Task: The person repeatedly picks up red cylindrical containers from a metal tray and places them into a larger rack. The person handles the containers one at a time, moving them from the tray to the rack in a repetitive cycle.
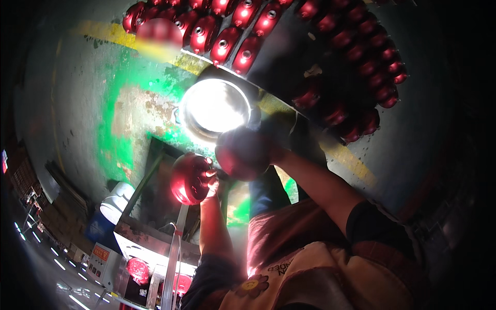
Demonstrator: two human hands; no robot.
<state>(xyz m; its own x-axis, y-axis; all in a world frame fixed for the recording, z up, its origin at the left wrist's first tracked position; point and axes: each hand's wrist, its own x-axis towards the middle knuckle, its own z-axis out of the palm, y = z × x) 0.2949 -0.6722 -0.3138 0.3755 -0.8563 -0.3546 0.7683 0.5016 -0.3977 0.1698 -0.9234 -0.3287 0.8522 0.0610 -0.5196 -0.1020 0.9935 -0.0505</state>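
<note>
Head view: left hand (211, 178) grips a shiny red rounded metal part (187, 179), fingers (209, 174) curled over its right edge, clenched on it; part sits low-centre, just left of the other hand; right hand (268, 152) is closed on a second red part (242, 154), darker and blurred, held just below the bright lamp (214, 107); the two parts are near each other, touching or not — can't tell; lamp is round w/ a metal rim, glaring white, detail inside washed out; beyond it rows of red parts (222, 26) lie on a dark tray (281, 57), more in shadow at right; floor (77, 103) is grey concrete w/ worn green paint and a yellow line; white bucket (116, 201) at lower left; metal machine frame (150, 243) below it, lit red pieces inside; person's apron bottom-centre.
</note>
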